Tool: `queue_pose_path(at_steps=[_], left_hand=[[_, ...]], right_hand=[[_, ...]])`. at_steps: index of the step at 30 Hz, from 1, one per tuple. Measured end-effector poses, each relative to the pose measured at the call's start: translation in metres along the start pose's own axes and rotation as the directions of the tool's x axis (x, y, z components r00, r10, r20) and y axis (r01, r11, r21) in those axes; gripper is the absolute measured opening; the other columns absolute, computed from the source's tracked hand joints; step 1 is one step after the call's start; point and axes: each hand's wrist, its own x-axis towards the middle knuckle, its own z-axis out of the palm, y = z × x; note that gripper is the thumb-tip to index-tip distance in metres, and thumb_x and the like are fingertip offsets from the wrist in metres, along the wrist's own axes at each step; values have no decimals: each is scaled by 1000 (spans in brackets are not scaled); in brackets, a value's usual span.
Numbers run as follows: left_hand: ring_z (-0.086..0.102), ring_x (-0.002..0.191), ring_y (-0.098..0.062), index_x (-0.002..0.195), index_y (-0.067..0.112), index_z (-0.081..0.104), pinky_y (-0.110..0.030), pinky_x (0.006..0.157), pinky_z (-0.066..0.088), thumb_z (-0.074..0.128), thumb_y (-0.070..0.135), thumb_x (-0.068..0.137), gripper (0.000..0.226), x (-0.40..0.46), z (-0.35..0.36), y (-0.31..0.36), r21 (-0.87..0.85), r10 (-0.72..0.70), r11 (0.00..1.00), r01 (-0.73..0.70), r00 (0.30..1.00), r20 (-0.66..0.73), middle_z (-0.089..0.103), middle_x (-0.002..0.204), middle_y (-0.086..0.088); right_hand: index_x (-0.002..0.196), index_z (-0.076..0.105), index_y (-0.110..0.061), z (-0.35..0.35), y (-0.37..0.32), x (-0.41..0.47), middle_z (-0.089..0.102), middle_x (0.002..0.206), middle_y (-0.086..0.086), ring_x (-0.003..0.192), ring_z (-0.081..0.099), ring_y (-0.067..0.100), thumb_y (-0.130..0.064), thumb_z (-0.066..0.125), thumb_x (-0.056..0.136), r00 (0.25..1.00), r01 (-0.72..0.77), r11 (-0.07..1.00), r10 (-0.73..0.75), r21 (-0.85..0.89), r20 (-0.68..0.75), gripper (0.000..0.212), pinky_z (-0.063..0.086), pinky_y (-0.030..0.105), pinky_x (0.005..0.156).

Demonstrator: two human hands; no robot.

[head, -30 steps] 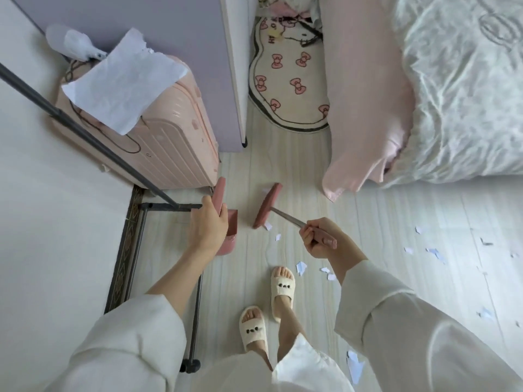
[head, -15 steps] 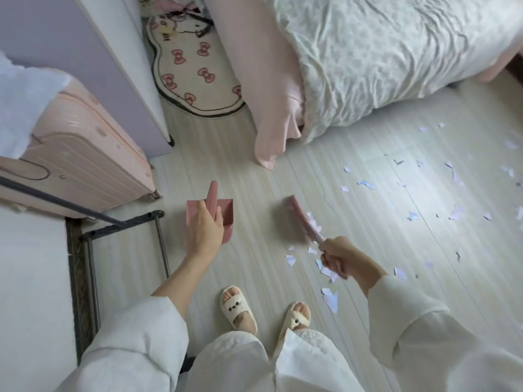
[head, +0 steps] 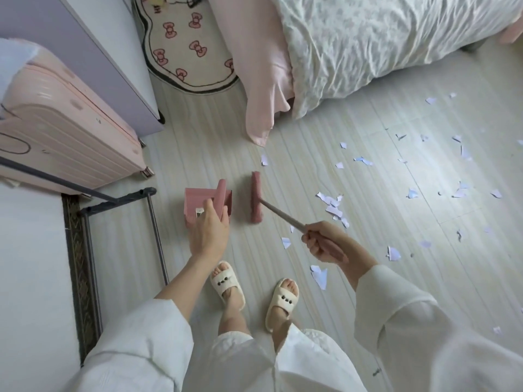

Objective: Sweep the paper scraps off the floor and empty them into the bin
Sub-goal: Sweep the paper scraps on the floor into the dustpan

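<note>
My left hand (head: 209,232) grips the upright handle of a pink dustpan (head: 198,203) that stands on the pale floor. My right hand (head: 322,242) holds the grip of a pink broom, whose head (head: 256,197) lies just right of the dustpan. Several pale lilac paper scraps (head: 333,206) lie in a small cluster right of the broom head. More scraps (head: 363,161) are scattered across the floor to the right, toward the bed. No bin is in view.
A pink suitcase (head: 70,137) and a dark metal rack frame (head: 119,199) stand at the left. A bed with a pink sheet (head: 263,69) and white quilt fills the top right. A bow-patterned rug (head: 184,46) lies at the top. My slippered feet (head: 226,281) stand below the hands.
The view has turned right, showing more scattered scraps. The broom head has swung left and now lies close beside the dustpan. My left hand still holds the dustpan handle.
</note>
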Motion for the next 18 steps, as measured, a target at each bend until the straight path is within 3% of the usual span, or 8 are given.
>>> queue_pose_path(at_steps=[3,5,7,12,14,18], left_hand=[[61,95,-38,121,1,43,-40,76,43,41,29,99,36,-9,3,7,12,8,1000,-8,1000,-6,66,103,-21],[61,96,-38,121,2,44,-40,74,43,41,29,99,35,-13,6,16,15,18,1000,-18,1000,-10,65,103,-20],[61,95,-38,120,2,44,-38,69,40,41,29,99,34,-15,11,25,8,32,999,-32,999,-7,65,102,-20],[62,90,-39,118,2,45,-37,66,40,42,30,99,34,-17,22,39,39,98,994,-98,995,2,65,99,-21],[62,89,-39,117,2,45,-37,66,39,42,30,99,34,-13,21,44,37,114,993,-114,993,1,65,99,-22],[61,92,-40,121,2,44,-37,67,38,42,30,99,35,4,12,51,20,131,991,-130,991,-20,65,101,-23]], right_hand=[[84,41,-9,-27,-12,4,38,67,1,28,44,3,-12,30,99,998,-9,966,-7,260,58,18,34,10,28],[78,38,-14,-48,-19,3,31,67,1,28,45,4,-9,31,97,1000,28,955,-25,296,-12,20,35,10,29],[76,35,-15,-61,-18,-2,25,66,3,26,42,5,-8,32,95,993,58,967,-31,247,-112,20,36,10,30],[84,41,-13,-59,-3,-22,43,65,4,23,43,5,-7,38,95,964,133,990,-118,48,-239,13,36,9,31],[89,44,-11,-61,-4,-26,47,64,4,26,44,4,-9,40,95,966,144,990,-141,-4,-215,8,36,9,33],[80,43,-12,-51,-20,-21,49,61,1,30,43,4,-13,39,97,985,154,988,-150,35,-91,18,34,11,31]])
